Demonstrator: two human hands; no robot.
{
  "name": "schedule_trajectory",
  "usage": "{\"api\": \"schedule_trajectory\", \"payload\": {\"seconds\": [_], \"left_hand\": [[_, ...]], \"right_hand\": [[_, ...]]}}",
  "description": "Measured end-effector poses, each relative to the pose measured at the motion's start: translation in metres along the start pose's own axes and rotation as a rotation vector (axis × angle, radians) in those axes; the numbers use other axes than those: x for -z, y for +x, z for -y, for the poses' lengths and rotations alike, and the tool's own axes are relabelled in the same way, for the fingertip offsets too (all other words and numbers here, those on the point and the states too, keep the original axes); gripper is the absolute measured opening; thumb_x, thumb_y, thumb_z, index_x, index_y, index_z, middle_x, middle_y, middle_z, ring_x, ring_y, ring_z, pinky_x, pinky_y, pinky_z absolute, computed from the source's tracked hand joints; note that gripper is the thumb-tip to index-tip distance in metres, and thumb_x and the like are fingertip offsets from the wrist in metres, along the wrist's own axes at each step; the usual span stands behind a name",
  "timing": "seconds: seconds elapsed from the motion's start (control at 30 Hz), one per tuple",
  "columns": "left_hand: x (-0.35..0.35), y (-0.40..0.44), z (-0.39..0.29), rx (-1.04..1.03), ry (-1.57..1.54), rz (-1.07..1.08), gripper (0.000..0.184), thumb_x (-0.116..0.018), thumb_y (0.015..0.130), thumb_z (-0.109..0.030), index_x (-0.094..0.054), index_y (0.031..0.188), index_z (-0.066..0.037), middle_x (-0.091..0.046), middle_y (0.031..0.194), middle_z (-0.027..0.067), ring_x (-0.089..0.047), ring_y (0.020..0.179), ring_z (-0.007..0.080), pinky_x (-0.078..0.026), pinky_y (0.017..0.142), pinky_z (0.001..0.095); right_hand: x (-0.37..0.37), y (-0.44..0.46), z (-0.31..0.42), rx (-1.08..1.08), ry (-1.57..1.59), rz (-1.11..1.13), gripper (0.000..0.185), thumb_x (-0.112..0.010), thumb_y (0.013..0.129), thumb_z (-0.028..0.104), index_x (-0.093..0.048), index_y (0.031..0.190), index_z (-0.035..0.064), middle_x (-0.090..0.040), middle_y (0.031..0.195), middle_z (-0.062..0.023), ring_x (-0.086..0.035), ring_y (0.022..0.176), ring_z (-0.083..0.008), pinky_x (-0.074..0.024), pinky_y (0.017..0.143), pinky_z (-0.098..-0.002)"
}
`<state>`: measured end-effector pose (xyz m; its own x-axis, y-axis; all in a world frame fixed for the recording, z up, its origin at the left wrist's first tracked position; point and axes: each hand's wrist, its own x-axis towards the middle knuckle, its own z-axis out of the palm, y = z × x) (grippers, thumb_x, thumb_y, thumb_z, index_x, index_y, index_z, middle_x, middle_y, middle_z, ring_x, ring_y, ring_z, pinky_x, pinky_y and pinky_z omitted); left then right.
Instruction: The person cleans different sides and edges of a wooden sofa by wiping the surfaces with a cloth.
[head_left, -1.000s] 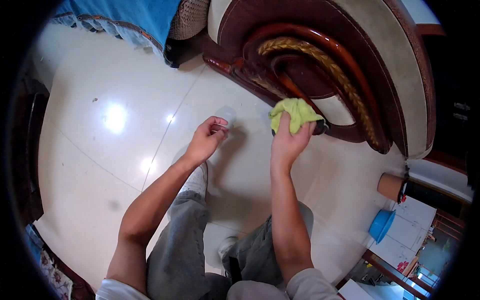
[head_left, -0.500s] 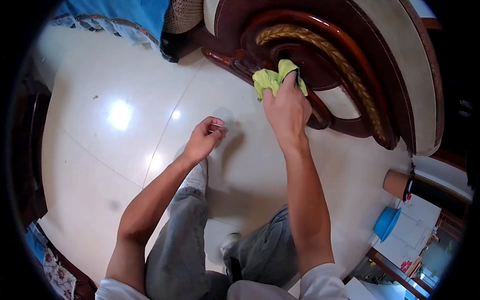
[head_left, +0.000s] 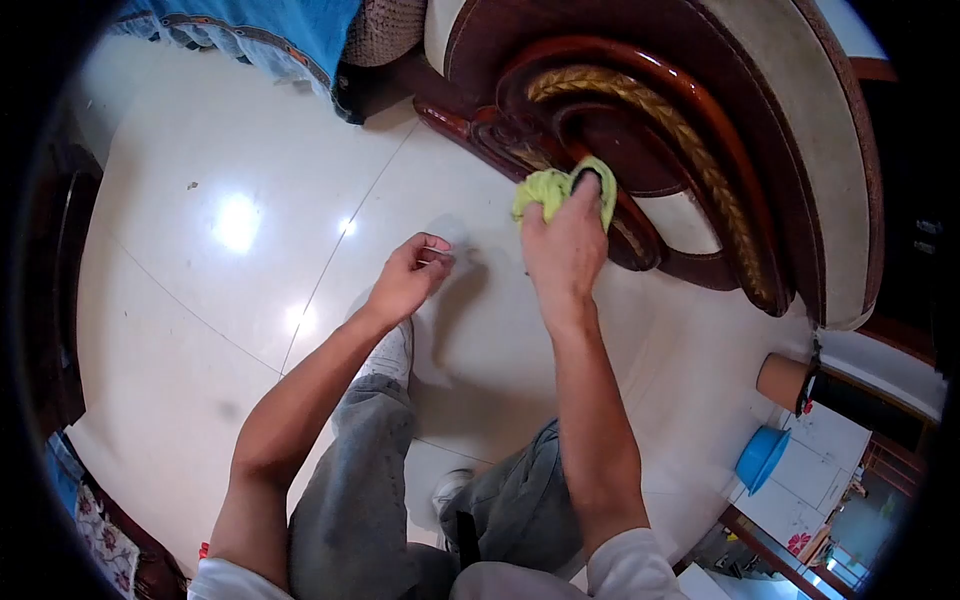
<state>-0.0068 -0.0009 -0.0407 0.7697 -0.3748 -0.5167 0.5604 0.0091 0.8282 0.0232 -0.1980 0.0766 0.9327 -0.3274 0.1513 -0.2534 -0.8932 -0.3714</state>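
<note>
"When taking hold of the yellow-green cloth [head_left: 545, 192], what to expect?"

"Probably light, soft and limp, not fragile. Grip by a thick central fold; watch for sliding on the glossy carved trim [head_left: 645, 242]."

"Where to find it?"

"Under the right hand [head_left: 567, 250], by the lower trim of the brown sofa [head_left: 825, 170]; impossible to tell whether touching."

"And the fingers?"

"On the right, clamped on bunched fabric, partly hidden. On the left hand [head_left: 405, 280], loosely curled, thumb and forefinger slightly apart above the floor [head_left: 250, 330]."

"Any difference from half a second earlier?"

"Yes: cloth and right hand nearer the trim's rounded end; left hand nearly unchanged."
</note>
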Motion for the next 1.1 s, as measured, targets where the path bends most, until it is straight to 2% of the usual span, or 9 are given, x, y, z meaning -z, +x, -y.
{"api": "schedule_trajectory", "payload": {"seconds": [0.17,0.2,0.33,0.43,0.57,0.67,0.87,1.07,1.1], "left_hand": [[0.002,-0.007,-0.002,0.032,-0.007,0.013,0.029,-0.056,0.094,-0.004,-0.058,0.122,0.001,-0.068,0.105,0.0093,-0.064,0.093,0.0143,-0.052,0.081,0.0287],[0.0,-0.006,-0.002,0.03,-0.007,0.016,0.029,-0.056,0.094,-0.004,-0.058,0.123,0.001,-0.068,0.105,0.0093,-0.065,0.093,0.0144,-0.052,0.081,0.0286],[-0.018,-0.005,-0.007,0.035,0.029,0.029,0.03,-0.056,0.095,-0.005,-0.057,0.124,0.001,-0.068,0.105,0.009,-0.065,0.095,0.0146,-0.052,0.082,0.0284],[-0.028,-0.007,-0.009,0.051,0.053,0.054,0.03,-0.057,0.095,-0.006,-0.058,0.124,0.0,-0.068,0.104,0.0087,-0.065,0.096,0.0149,-0.052,0.083,0.0287],[-0.041,-0.009,-0.01,0.072,0.081,0.075,0.029,-0.059,0.095,-0.007,-0.059,0.123,0.0,-0.068,0.103,0.0081,-0.064,0.095,0.0147,-0.052,0.083,0.0295],[-0.039,-0.009,0.003,0.054,0.109,0.129,0.032,-0.056,0.095,-0.005,-0.059,0.127,-0.005,-0.067,0.11,0.0071,-0.062,0.1,0.0155,-0.049,0.087,0.0308],[-0.038,-0.01,0.014,0.062,0.124,0.115,0.027,-0.059,0.099,-0.01,-0.059,0.126,-0.006,-0.067,0.11,0.0069,-0.062,0.1,0.0155,-0.05,0.087,0.0314],[-0.038,-0.011,0.015,0.058,0.129,0.132,0.027,-0.058,0.099,-0.011,-0.059,0.126,-0.007,-0.067,0.11,0.0061,-0.062,0.102,0.0152,-0.049,0.088,0.0314],[-0.038,-0.012,0.014,0.057,0.146,0.129,0.027,-0.058,0.099,-0.01,-0.059,0.126,-0.007,-0.067,0.111,0.0061,-0.062,0.103,0.0153,-0.049,0.089,0.0315]], "right_hand": [[-0.006,0.023,0.051,-0.156,0.168,0.116,0.057,-0.062,0.087,0.026,-0.036,0.126,-0.0077,-0.065,0.101,-0.0346,-0.064,0.093,-0.053,-0.0501,0.083,-0.0573],[-0.007,0.022,0.047,-0.152,0.174,0.061,0.057,-0.064,0.086,0.026,-0.039,0.127,-0.0043,-0.067,0.101,-0.0321,-0.065,0.095,-0.0513,-0.05,0.084,-0.0572],[0.023,0.014,0.001,-0.143,-0.048,0.188,0.049,-0.07,0.087,0.025,-0.046,0.124,0.006,-0.07,0.108,-0.0235,-0.068,0.098,-0.0439,-0.0529,0.082,-0.0561],[0.049,0.006,-0.023,-0.148,-0.141,0.273,0.051,-0.071,0.086,0.023,-0.047,0.126,0.0032,-0.069,0.11,-0.0236,-0.067,0.103,-0.0419,-0.0514,0.087,-0.0541],[0.064,-0.016,-0.06,-0.156,-0.213,0.224,0.048,-0.072,0.085,0.022,-0.048,0.123,0.0032,-0.069,0.112,-0.0213,-0.065,0.108,-0.0406,-0.0508,0.089,-0.0525],[0.072,-0.027,-0.089,-0.205,-0.296,0.237,0.049,-0.073,0.084,0.021,-0.048,0.124,0.0042,-0.069,0.114,-0.02,-0.065,0.109,-0.0397,-0.0513,0.089,-0.0509],[0.077,-0.038,-0.112,-0.373,-0.233,0.211,0.055,-0.071,0.085,0.026,-0.046,0.129,0.0048,-0.07,0.114,-0.0208,-0.067,0.106,-0.0402,-0.0521,0.088,-0.05],[0.07,-0.045,-0.132,-0.34,-0.158,0.079,0.059,-0.068,0.086,0.024,-0.049,0.137,0.0011,-0.07,0.117,-0.0226,-0.068,0.105,-0.0382,-0.053,0.09,-0.0461],[0.067,-0.046,-0.149,-0.384,0.073,0.066,0.058,-0.066,0.086,0.022,-0.05,0.137,0.0001,-0.07,0.116,-0.0208,-0.068,0.103,-0.0361,-0.053,0.091,-0.0444]]}}
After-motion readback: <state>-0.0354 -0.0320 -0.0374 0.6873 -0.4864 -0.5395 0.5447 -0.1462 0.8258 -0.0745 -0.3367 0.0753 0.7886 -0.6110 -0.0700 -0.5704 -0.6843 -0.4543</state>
